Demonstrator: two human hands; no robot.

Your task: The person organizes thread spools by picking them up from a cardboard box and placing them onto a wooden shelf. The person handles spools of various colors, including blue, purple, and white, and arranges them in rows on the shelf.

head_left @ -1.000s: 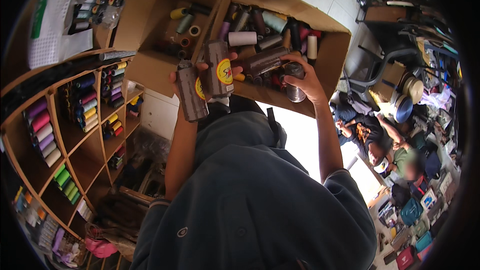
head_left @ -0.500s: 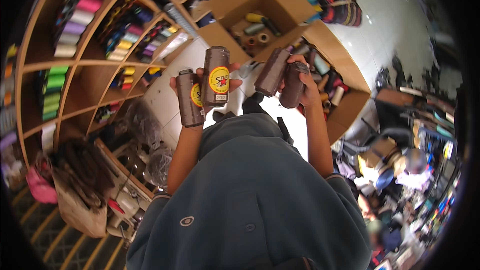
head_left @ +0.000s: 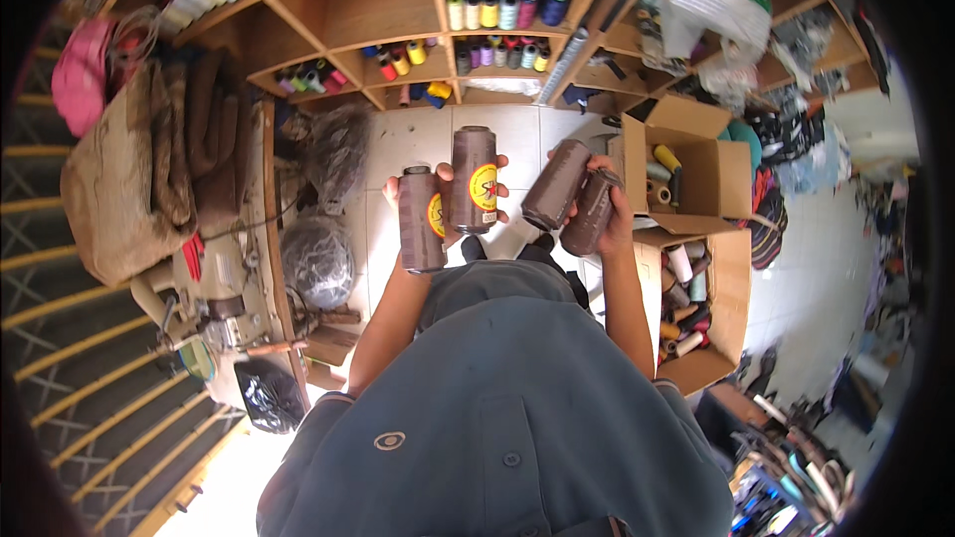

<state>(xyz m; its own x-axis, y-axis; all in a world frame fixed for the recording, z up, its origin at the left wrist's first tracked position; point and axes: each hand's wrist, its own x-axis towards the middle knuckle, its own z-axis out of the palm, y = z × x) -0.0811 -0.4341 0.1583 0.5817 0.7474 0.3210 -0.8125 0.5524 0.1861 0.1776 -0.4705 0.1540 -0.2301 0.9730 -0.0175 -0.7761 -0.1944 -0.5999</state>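
Observation:
My left hand (head_left: 445,173) is closed around two dark brown thread spools. The outer brown spool (head_left: 418,224) leans slightly, and the other brown spool (head_left: 473,159) stands upright beside it; both carry round yellow labels. In my right hand (head_left: 619,221) are two more brown spools, tilted and side by side: a left one (head_left: 555,189) and a right one (head_left: 594,214). Both hands are held up in front of my body, with a gap between the two pairs. The spools cover parts of my fingers and palms.
Ahead stands a wooden shelf (head_left: 383,5) with rows of coloured thread spools. On the right, an upper cardboard box (head_left: 734,174) and a lower cardboard box (head_left: 734,313) hold loose spools. A sewing machine (head_left: 221,283), brown cloth (head_left: 124,194) and plastic-wrapped bundles (head_left: 320,261) are at left.
My body has turned left, so the shelf now lies straight ahead and the boxes are to my right. Both hands still hold the same spools, the right pair tilted a little differently.

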